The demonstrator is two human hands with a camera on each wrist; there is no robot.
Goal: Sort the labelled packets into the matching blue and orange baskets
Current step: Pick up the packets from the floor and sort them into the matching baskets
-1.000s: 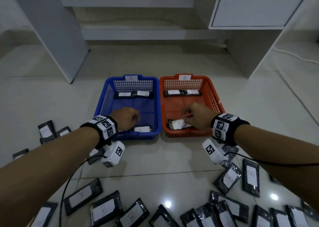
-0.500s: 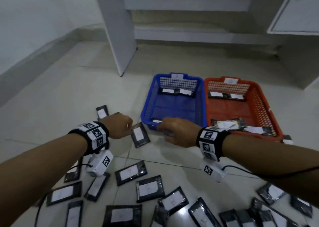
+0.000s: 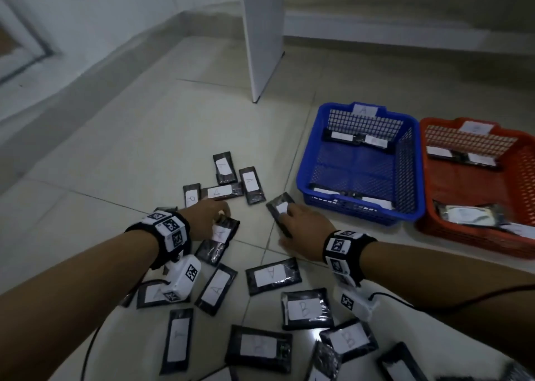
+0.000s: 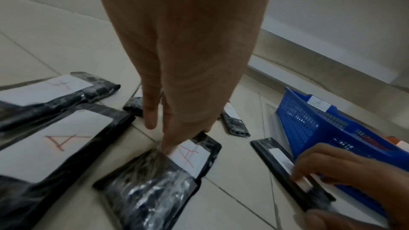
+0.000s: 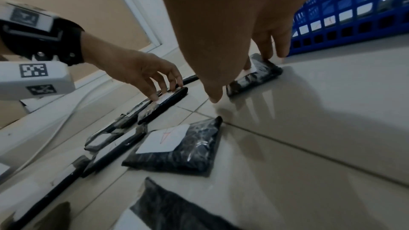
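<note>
1. Picking stage, by the look of it: left hand (image 3: 207, 220), fingers extended, fingertips (image 4: 170, 149) pressing a black plastic packet labelled A (image 4: 159, 181) lying beneath them on the floor.
2. Right hand (image 3: 302, 225), fingers spread, resting on another black packet (image 3: 279, 208), label unreadable.
3. Next, probably: pinching, lifting, carrying right of both hands to the blue mesh basket marked A (image 3: 362, 163).

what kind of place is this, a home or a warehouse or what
Probably an indoor room in a home or small office, used as a makeshift sorting spot: pale tiled floor, white cabinet panel standing on it, and labelled black packets spread on the floor beside a blue basket.
</note>
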